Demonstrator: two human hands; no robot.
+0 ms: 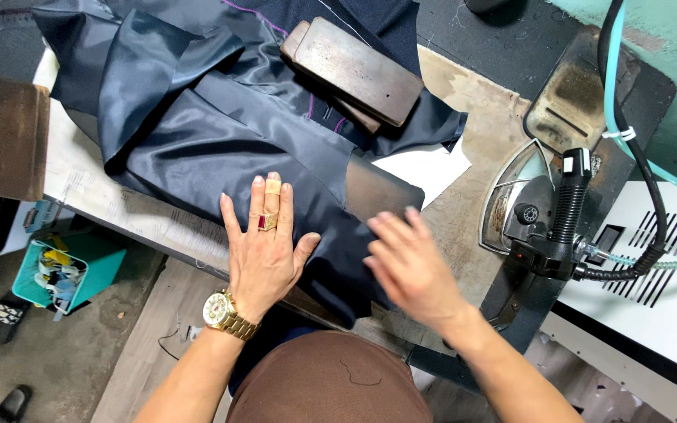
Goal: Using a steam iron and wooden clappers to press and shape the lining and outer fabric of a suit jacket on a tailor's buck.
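Left hand: flat, palm down on the dark satin garment, fingers spread; grip wide, holding nothing. Gold watch on the wrist, red-stone ring and a plaster on the fingers.
Right hand: blurred; lies open on the garment's near edge just beside the left hand, fingers seemingly splayed, grip wide with nothing clasped.
Garment: navy, shiny lining side up, spread over the bench, its near fold hanging over the bench's front edge under both hands. Purple stitching shows near its far side.
Dark card: flat stiff piece poking out from under the fabric, just beyond the right hand.
Steam iron: on its rest at the bench's right end, black handle up, teal hose and black cable running away from it.
Wooden block, far: worn, lying on the garment's far part.
Wooden block, left: at the bench's left end, apart from the fabric.
Teal box: on the floor below left, holding scraps.
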